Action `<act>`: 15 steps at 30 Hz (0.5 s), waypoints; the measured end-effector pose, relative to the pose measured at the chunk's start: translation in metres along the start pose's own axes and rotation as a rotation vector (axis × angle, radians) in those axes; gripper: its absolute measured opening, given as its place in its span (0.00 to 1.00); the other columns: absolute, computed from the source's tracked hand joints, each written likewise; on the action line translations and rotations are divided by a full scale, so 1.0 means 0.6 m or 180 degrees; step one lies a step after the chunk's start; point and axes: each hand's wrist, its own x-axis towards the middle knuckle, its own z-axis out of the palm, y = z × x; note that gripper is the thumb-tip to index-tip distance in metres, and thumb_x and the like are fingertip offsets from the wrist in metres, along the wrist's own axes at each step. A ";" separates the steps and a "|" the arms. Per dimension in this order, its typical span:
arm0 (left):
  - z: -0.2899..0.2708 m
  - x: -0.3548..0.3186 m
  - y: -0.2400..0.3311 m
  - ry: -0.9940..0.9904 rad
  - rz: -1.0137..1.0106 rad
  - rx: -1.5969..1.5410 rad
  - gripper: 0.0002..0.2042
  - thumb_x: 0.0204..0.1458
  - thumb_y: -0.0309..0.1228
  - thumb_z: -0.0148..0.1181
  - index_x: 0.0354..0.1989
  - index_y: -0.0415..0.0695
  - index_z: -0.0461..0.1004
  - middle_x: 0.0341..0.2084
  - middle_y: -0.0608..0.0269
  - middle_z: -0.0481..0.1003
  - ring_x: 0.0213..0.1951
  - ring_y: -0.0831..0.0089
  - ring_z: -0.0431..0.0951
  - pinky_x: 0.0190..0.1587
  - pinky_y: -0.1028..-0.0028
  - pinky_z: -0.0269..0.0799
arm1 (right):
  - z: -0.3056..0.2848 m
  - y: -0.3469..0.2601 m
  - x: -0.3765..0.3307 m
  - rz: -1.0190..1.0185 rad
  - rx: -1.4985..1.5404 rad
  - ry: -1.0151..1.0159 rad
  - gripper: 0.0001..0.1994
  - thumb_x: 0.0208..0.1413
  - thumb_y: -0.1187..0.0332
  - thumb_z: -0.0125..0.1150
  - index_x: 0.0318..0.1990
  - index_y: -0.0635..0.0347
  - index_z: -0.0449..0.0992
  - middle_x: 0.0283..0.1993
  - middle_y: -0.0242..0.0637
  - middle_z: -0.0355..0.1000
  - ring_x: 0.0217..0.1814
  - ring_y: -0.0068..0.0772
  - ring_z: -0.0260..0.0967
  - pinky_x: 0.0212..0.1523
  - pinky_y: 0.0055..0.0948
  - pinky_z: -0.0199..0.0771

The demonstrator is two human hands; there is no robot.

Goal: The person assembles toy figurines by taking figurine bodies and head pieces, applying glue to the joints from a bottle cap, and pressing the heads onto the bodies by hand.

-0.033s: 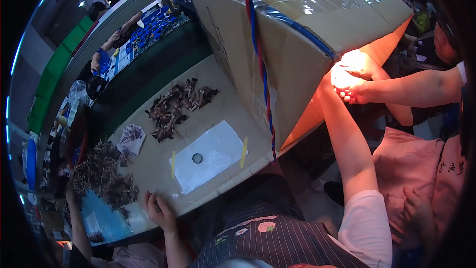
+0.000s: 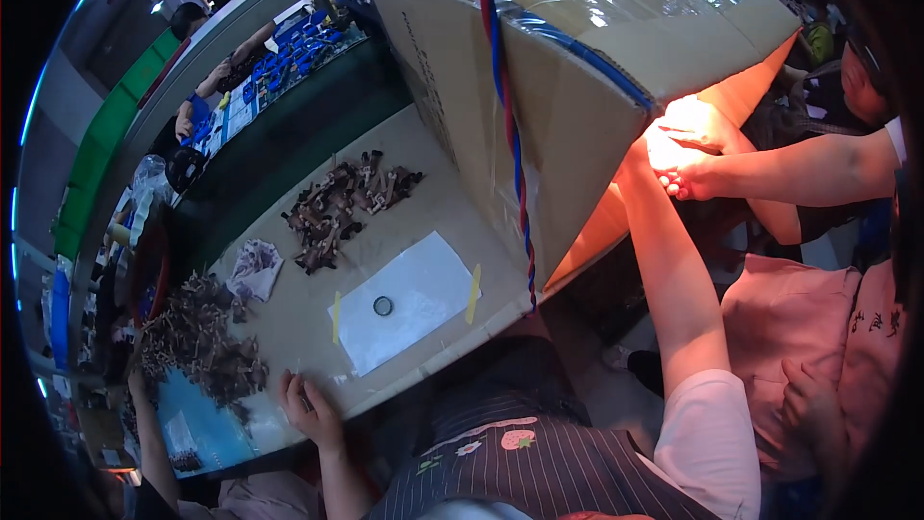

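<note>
The tabletop's (image 2: 303, 323) right end bore a cardboard box (image 2: 568, 125), its near edge a white sheet (image 2: 409, 279) and the left hand (image 2: 313, 412), fingers loosely curled around nothing visible, while glare at the box hid the right hand's (image 2: 658, 147) grip and the sheet held a dark ring (image 2: 383, 307).

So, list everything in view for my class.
Cardboard box: one, brown, workbench's right end
Twisted cable: one, red and blue, before the box
Paper sheet: one, white, on the workbench
Tape strips: two, yellow, sheet's ends
Ring: one, dark, on the sheet
Part heaps: two, brown, left and farther back
Crumpled cloth: one, pale purple, between heaps
Mat: one, light blue, by left heap
Workbench: one, tan, centre
Background parts: many, blue, far table
Co-worker's top: one, pink, lower right
Other hands: two, overexposed, box opening
Left hand: one, bare, workbench's near edge
Right hand: one, overexposed, box opening
</note>
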 end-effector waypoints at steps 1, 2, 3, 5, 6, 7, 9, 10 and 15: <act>-0.013 -0.007 -0.009 0.0011 -0.0066 0.0063 0.10 0.58 0.23 0.53 0.44 0.30 0.72 0.52 0.42 0.69 0.53 0.51 0.71 0.56 0.62 0.66 | 0.034 -0.087 -0.044 0.1594 0.1930 -0.0076 0.18 0.56 0.73 0.53 0.15 0.51 0.57 0.13 0.26 0.48 0.14 0.22 0.47 0.11 0.27 0.49; -0.013 -0.006 -0.009 0.0019 -0.0006 0.0087 0.10 0.58 0.24 0.53 0.44 0.30 0.72 0.52 0.42 0.69 0.53 0.51 0.71 0.56 0.62 0.66 | 0.014 -0.124 -0.064 0.1577 0.1894 -0.0056 0.18 0.56 0.73 0.53 0.15 0.51 0.57 0.13 0.26 0.48 0.14 0.22 0.47 0.11 0.27 0.49; -0.014 -0.005 -0.009 0.0024 0.0050 0.0135 0.10 0.58 0.24 0.52 0.44 0.31 0.72 0.52 0.42 0.69 0.53 0.51 0.71 0.56 0.62 0.66 | -0.006 -0.145 -0.082 0.2139 0.3101 -0.0671 0.20 0.59 0.71 0.51 0.15 0.51 0.55 0.14 0.26 0.46 0.15 0.21 0.44 0.11 0.25 0.46; -0.010 -0.002 -0.007 0.0025 0.0053 0.0085 0.10 0.58 0.23 0.53 0.44 0.31 0.72 0.52 0.42 0.70 0.53 0.51 0.71 0.56 0.62 0.66 | -0.031 -0.202 -0.139 0.2822 0.4458 -0.1040 0.23 0.63 0.68 0.48 0.15 0.51 0.51 0.14 0.25 0.43 0.16 0.21 0.42 0.11 0.21 0.42; -0.016 -0.004 -0.005 0.0061 0.0051 0.0100 0.10 0.58 0.23 0.53 0.44 0.31 0.73 0.52 0.42 0.70 0.53 0.51 0.72 0.56 0.62 0.66 | -0.034 -0.227 -0.181 0.3022 0.4618 -0.0778 0.23 0.64 0.66 0.47 0.15 0.51 0.51 0.14 0.25 0.43 0.16 0.21 0.42 0.11 0.20 0.42; -0.021 -0.005 -0.005 0.0055 0.0012 0.0153 0.10 0.58 0.23 0.53 0.44 0.31 0.73 0.52 0.42 0.70 0.53 0.51 0.72 0.56 0.62 0.66 | -0.042 -0.243 -0.227 0.3036 0.4524 -0.0746 0.23 0.64 0.65 0.47 0.15 0.51 0.52 0.15 0.26 0.44 0.17 0.21 0.43 0.11 0.21 0.42; -0.025 -0.006 -0.007 0.0093 -0.0005 0.0003 0.09 0.57 0.23 0.53 0.44 0.32 0.73 0.52 0.42 0.70 0.53 0.51 0.72 0.56 0.62 0.66 | -0.042 -0.286 -0.327 0.3402 0.3937 -0.0301 0.20 0.65 0.62 0.45 0.18 0.54 0.58 0.17 0.30 0.51 0.18 0.23 0.51 0.11 0.18 0.48; -0.020 -0.004 0.000 0.0025 -0.0014 -0.0085 0.10 0.57 0.22 0.53 0.45 0.32 0.73 0.52 0.42 0.70 0.53 0.51 0.72 0.56 0.63 0.66 | -0.051 -0.278 -0.373 0.3526 0.3665 -0.0706 0.20 0.64 0.60 0.45 0.19 0.54 0.60 0.18 0.30 0.54 0.19 0.24 0.55 0.12 0.17 0.51; -0.008 0.002 0.008 -0.0095 -0.0087 -0.0409 0.10 0.56 0.22 0.54 0.45 0.33 0.73 0.53 0.43 0.69 0.54 0.52 0.71 0.57 0.63 0.65 | 0.071 -0.297 -0.498 0.4605 0.3538 -0.1292 0.18 0.63 0.59 0.46 0.20 0.52 0.61 0.19 0.27 0.57 0.20 0.20 0.55 0.13 0.16 0.51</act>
